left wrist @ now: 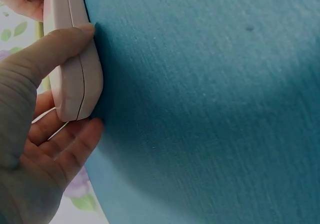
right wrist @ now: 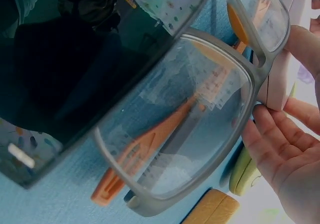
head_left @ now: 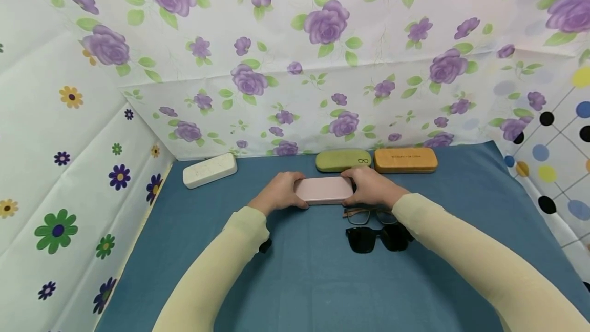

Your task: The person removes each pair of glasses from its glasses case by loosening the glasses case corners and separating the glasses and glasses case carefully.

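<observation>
A pale pink glasses case (head_left: 324, 191), its lid closed, lies lengthwise between both hands over the blue cloth. My left hand (head_left: 278, 192) holds its left end, thumb on the near side and fingers round the far side. At the other end my right hand (head_left: 374, 187) grips the case the same way. Just below the right hand are eyeglasses (right wrist: 239, 119) with clear lenses, grey rims and orange temples, partly hidden by the sleeve in the head view. Nearer still lie black sunglasses (head_left: 362, 240), their right side close to the right sleeve.
Along the back edge stand a green glasses case (head_left: 343, 161) and an orange-brown case (head_left: 405, 161). A white speckled case (head_left: 209, 170) lies at the back left. Blue cloth (head_left: 313, 281) covers the table; floral sheeting (head_left: 295, 101) rises behind it. A small black object (head_left: 265, 245) shows beside the left sleeve.
</observation>
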{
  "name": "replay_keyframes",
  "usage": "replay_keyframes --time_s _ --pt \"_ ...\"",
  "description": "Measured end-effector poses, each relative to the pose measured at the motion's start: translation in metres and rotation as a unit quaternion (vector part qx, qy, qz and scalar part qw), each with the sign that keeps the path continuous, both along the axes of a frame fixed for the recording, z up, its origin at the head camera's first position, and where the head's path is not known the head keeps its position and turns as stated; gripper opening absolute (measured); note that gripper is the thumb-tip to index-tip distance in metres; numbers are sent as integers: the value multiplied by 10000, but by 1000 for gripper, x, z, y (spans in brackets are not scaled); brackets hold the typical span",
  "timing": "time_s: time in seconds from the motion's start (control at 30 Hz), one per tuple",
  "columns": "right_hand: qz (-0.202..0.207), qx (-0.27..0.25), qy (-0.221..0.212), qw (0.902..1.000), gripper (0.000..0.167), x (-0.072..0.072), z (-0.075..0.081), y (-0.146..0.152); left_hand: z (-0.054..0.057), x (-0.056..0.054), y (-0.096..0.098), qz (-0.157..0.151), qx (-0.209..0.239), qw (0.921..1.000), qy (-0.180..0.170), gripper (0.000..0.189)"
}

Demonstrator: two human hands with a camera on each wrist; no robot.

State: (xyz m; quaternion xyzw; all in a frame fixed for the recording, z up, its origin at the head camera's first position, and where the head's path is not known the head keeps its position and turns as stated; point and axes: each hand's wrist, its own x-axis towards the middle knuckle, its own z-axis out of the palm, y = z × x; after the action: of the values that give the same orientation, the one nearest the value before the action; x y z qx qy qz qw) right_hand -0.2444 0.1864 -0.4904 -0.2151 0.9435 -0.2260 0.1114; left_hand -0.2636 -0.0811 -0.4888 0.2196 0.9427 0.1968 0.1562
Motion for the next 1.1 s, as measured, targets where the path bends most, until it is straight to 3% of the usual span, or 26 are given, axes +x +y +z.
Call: replay_keyframes --time_s 0.2,0.43,0.57,1.1 --pt "13 -3 51 10000 68 0 2 -2 -3 1 -6 -3 47 10000 83 80" --pt "8 241 179 9995 72 -1 -1 -2 -4 3 -18 -133 169 9994 284 59" --pt "92 229 168 9996 71 1 1 -5 -2 5 -21 -143 141 9995 245 56" --pt "329 396 19 9987 71 2 5 -14 -7 9 -24 -114 -104 9996 247 64"
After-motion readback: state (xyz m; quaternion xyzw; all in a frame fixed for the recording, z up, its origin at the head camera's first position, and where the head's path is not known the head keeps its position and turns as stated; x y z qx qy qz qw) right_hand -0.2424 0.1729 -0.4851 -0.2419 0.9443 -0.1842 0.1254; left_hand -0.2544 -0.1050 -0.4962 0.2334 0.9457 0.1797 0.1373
